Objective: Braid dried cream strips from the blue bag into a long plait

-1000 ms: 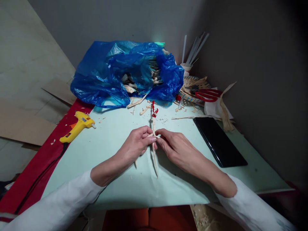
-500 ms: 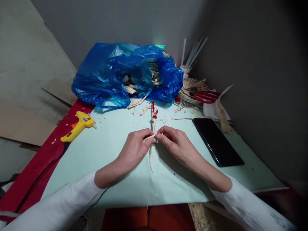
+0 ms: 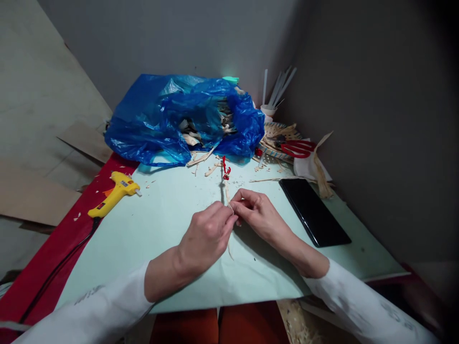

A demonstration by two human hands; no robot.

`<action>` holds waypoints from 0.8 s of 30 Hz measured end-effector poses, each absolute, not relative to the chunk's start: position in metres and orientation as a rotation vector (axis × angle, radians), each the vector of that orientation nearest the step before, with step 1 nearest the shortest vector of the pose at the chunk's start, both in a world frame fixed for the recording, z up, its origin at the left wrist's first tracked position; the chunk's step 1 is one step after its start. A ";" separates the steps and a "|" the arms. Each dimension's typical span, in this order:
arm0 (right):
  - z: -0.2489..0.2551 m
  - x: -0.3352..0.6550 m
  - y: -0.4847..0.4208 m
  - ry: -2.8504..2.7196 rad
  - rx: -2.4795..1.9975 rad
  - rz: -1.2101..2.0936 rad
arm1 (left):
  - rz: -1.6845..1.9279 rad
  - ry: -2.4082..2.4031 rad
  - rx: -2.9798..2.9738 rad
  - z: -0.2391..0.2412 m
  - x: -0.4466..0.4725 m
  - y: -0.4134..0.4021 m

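Clock positions are read about the point where the hands meet. The left hand and the right hand, fingertips narrowed together, pinch a thin, straw-coloured, fibrous strip; the exact finger contact is partly hidden. The strip lies at centre over a pale green, smooth sheet, its upper length running toward 12 o'clock to a knotted, bright red piece, its tapered tail emerging at 6. A yellow plastic glue gun rests at 9; a crumpled, translucent blue plastic bag stands at 11; red-handled scissors lie at 2; a glossy, black, rectangular device lies at 3.
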State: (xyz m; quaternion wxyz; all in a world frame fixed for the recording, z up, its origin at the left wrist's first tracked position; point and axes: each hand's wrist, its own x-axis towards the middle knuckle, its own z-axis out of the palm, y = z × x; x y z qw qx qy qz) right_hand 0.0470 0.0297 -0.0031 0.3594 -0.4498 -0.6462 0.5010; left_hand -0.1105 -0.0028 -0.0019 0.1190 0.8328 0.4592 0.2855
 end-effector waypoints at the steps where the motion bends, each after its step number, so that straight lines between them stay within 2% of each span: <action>1: -0.003 0.047 0.030 -1.602 -1.134 1.375 | 0.786 1.328 2.465 -0.005 -0.110 -0.004; 6: -0.003 0.048 0.032 -1.326 -1.069 1.685 | 0.614 1.263 2.599 -0.011 -0.108 -0.011; 9: -0.005 0.048 0.033 -1.261 -1.018 1.729 | 0.764 1.260 2.518 -0.003 -0.110 -0.010; 13: -0.007 0.045 0.032 -1.289 -1.000 1.669 | 1.102 1.424 1.964 0.008 -0.113 0.004; 17: -0.006 0.042 0.031 -1.290 -0.970 1.679 | 0.890 1.024 1.229 0.005 -0.113 0.023; 20: -0.005 0.042 0.031 -1.385 -0.976 1.593 | 0.777 0.804 1.009 0.000 -0.113 0.029; 24: -0.002 0.047 0.032 -1.747 -1.090 1.228 | 0.787 0.903 1.019 -0.002 -0.114 0.028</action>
